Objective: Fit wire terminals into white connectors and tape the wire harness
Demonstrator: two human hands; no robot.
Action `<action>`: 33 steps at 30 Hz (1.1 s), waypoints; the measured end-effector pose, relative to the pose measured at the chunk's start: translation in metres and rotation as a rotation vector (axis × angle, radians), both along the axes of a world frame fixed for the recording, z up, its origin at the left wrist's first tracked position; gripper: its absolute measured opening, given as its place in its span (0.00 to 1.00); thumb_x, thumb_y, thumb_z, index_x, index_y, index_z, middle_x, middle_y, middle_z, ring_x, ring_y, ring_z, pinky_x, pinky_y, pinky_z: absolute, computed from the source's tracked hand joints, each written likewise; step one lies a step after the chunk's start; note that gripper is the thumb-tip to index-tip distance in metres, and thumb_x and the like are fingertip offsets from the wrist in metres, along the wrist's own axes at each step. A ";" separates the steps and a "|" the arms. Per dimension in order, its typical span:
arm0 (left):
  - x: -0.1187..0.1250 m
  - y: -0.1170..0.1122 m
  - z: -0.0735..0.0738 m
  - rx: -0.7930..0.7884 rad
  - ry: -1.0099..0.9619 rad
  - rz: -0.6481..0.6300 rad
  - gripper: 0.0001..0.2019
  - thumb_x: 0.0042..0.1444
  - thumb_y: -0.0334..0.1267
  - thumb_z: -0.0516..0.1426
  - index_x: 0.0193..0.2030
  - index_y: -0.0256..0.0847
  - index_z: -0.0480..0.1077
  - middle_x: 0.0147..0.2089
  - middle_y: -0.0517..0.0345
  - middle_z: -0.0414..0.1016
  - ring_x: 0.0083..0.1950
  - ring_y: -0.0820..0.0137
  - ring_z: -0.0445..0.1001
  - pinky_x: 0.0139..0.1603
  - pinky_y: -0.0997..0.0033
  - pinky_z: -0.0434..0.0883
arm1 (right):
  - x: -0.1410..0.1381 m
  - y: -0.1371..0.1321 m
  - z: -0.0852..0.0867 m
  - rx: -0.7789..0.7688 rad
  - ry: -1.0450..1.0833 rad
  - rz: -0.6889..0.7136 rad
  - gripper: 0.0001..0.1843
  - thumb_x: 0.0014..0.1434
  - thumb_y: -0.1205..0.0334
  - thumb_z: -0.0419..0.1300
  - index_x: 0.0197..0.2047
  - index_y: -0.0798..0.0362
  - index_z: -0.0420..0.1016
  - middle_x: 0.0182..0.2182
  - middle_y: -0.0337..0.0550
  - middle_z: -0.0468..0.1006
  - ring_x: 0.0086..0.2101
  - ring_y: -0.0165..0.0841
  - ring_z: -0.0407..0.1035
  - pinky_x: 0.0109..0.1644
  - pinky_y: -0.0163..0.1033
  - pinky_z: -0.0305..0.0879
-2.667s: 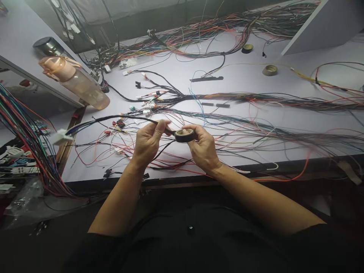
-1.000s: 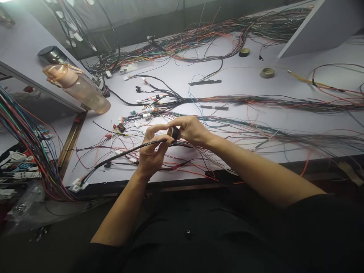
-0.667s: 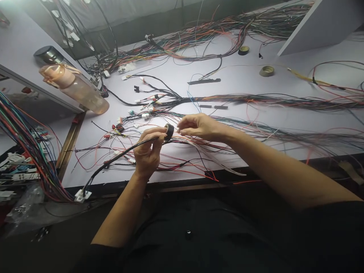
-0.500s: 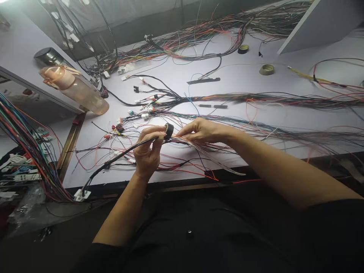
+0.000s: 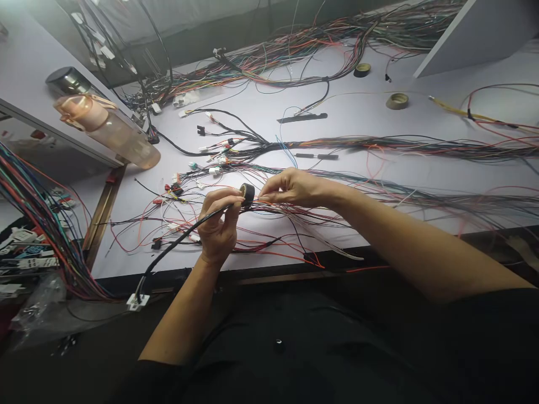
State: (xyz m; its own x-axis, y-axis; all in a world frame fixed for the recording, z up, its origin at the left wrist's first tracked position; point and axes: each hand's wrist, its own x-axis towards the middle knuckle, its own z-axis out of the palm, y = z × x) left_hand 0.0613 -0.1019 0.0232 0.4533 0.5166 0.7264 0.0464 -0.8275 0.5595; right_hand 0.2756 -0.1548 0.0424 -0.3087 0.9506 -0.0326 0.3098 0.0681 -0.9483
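Observation:
My left hand (image 5: 219,227) is closed around a black-wrapped wire bundle (image 5: 181,240), and its fingertips pinch a roll of black tape (image 5: 247,194) against it. The bundle hangs down left to a white connector (image 5: 138,302) past the table edge. Just right of the roll, my right hand (image 5: 286,188) is closed in a pinch at the loose wires (image 5: 290,209); which wire lies between its fingertips is too small to make out. These wires, orange, red and white, fan out to the right under my right forearm.
Another harness (image 5: 311,145) with several connectors crosses the table behind my hands. Two tape rolls lie farther back, one of them pale-sided (image 5: 397,101). A bottle (image 5: 113,132) leans at the left, above a hanging wire bunch (image 5: 50,230). A white panel (image 5: 471,42) stands back right.
My right hand has shifted slightly left, closer to the tape roll. The white connector hanging at the bundle's end has swung right and a little down. My left hand keeps its grip.

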 end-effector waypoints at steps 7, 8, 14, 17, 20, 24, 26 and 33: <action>0.000 0.002 -0.002 0.019 -0.004 0.011 0.07 0.59 0.29 0.56 0.42 0.43 0.72 0.42 0.56 0.73 0.46 0.66 0.73 0.50 0.57 0.72 | 0.003 -0.001 0.011 -0.159 0.097 0.083 0.14 0.60 0.54 0.58 0.31 0.58 0.74 0.22 0.34 0.67 0.25 0.23 0.58 0.31 0.33 0.56; 0.000 0.003 -0.002 0.020 -0.003 0.008 0.07 0.59 0.29 0.56 0.42 0.43 0.72 0.42 0.56 0.73 0.46 0.66 0.73 0.50 0.57 0.72 | 0.003 0.000 0.012 -0.170 0.119 0.091 0.13 0.59 0.55 0.60 0.33 0.58 0.75 0.23 0.35 0.68 0.26 0.23 0.59 0.31 0.33 0.56; -0.001 0.003 -0.003 0.047 0.024 0.011 0.08 0.59 0.28 0.57 0.42 0.44 0.72 0.42 0.56 0.73 0.46 0.67 0.73 0.49 0.58 0.72 | 0.006 0.006 0.019 -0.127 0.001 0.156 0.12 0.58 0.56 0.61 0.37 0.57 0.76 0.26 0.36 0.71 0.27 0.24 0.61 0.33 0.34 0.57; -0.001 0.003 -0.005 0.035 0.030 0.015 0.08 0.59 0.28 0.57 0.43 0.44 0.72 0.42 0.56 0.73 0.45 0.67 0.73 0.49 0.59 0.72 | 0.002 0.003 0.025 0.023 -0.341 0.148 0.08 0.59 0.61 0.59 0.38 0.55 0.76 0.29 0.38 0.74 0.29 0.26 0.64 0.34 0.34 0.56; -0.001 0.004 -0.007 0.034 0.029 0.020 0.08 0.59 0.28 0.57 0.43 0.44 0.72 0.42 0.56 0.74 0.45 0.67 0.73 0.48 0.59 0.72 | -0.012 -0.006 0.029 0.203 -0.734 0.001 0.08 0.61 0.64 0.55 0.40 0.54 0.75 0.31 0.41 0.76 0.29 0.28 0.64 0.32 0.35 0.51; 0.000 0.003 -0.008 0.032 0.014 0.017 0.08 0.59 0.28 0.56 0.43 0.44 0.72 0.42 0.56 0.74 0.46 0.67 0.73 0.48 0.60 0.73 | -0.033 -0.018 0.024 0.278 -0.958 -0.215 0.14 0.64 0.68 0.47 0.43 0.58 0.74 0.32 0.48 0.77 0.29 0.31 0.64 0.29 0.38 0.46; 0.000 0.002 -0.008 0.034 0.013 0.024 0.08 0.59 0.29 0.56 0.43 0.43 0.72 0.42 0.56 0.74 0.46 0.68 0.73 0.49 0.60 0.72 | -0.035 -0.021 0.018 0.261 -0.871 -0.249 0.13 0.63 0.70 0.49 0.43 0.59 0.75 0.34 0.48 0.77 0.31 0.31 0.65 0.30 0.37 0.48; -0.003 0.001 -0.012 0.007 -0.005 0.048 0.05 0.60 0.32 0.56 0.41 0.43 0.72 0.41 0.56 0.74 0.44 0.67 0.74 0.47 0.60 0.72 | -0.006 -0.018 0.015 -0.158 -0.013 -0.021 0.17 0.64 0.52 0.53 0.37 0.56 0.76 0.27 0.38 0.71 0.26 0.25 0.60 0.31 0.33 0.57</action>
